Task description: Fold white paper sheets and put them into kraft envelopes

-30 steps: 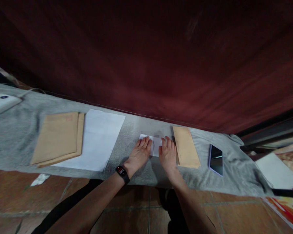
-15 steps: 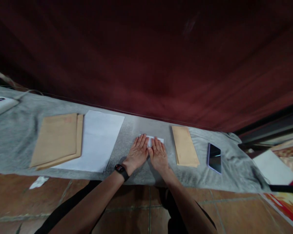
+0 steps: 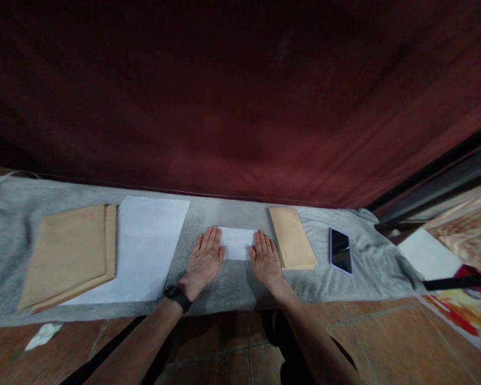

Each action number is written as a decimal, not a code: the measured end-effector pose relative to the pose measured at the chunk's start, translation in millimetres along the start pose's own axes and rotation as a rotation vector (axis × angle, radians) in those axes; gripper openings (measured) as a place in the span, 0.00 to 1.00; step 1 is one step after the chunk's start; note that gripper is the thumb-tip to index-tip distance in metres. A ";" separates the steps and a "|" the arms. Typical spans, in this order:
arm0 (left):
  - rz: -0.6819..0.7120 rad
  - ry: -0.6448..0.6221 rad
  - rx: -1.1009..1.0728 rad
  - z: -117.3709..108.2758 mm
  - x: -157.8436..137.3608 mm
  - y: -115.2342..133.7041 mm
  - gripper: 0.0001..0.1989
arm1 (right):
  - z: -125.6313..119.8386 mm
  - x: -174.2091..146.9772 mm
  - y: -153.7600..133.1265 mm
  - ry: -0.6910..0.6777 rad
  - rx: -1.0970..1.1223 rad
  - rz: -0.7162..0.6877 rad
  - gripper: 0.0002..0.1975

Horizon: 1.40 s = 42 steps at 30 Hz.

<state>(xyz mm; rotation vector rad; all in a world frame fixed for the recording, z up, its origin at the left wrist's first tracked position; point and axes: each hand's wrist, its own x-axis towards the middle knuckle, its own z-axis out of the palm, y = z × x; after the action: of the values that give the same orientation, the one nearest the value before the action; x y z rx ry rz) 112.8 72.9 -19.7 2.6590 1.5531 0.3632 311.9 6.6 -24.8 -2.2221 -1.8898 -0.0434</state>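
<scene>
A small folded white paper point(image 3: 238, 244) lies flat on the grey cloth between my hands. My left hand point(image 3: 206, 256) rests palm down, fingers stretched out, over the paper's left edge. Over its right edge lies my right hand point(image 3: 265, 259), also flat with its fingers extended. Both thumbs point inward onto the paper. To the right of my right hand is a stack of narrow brown envelopes point(image 3: 293, 238). Left of my left hand is a pile of large white sheets point(image 3: 150, 240), partly covered by large brown envelopes point(image 3: 68, 254).
A phone point(image 3: 340, 251) lies on the grey cloth point(image 3: 369, 256), right of the narrow envelopes. Behind the surface hangs a dark red curtain point(image 3: 224, 123). A white scrap point(image 3: 44, 336) is on the tiled floor point(image 3: 208, 353). A cable point(image 3: 12, 174) runs at the far left.
My hands have slid apart from the middle of the folded paper to its left and right edges, uncovering its centre. The view has shifted slightly.
</scene>
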 end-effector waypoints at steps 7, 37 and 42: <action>-0.002 -0.005 0.019 2.4 1.8 0.6 0.30 | -3.2 1.7 -32.1 0.057 0.109 -0.196 0.28; -0.571 -0.012 -1.444 -40.6 17.1 6.8 0.38 | -25.5 0.0 -25.9 0.017 0.236 -0.266 0.40; -0.575 -0.026 -1.733 -57.9 17.9 13.4 0.29 | -46.2 12.0 -35.9 0.032 0.733 0.033 0.25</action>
<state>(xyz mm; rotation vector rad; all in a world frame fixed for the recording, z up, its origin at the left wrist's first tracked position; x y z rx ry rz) 119.8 77.0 41.9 0.8611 0.9651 0.9672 284.4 14.7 27.6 -1.7222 -1.5081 0.5261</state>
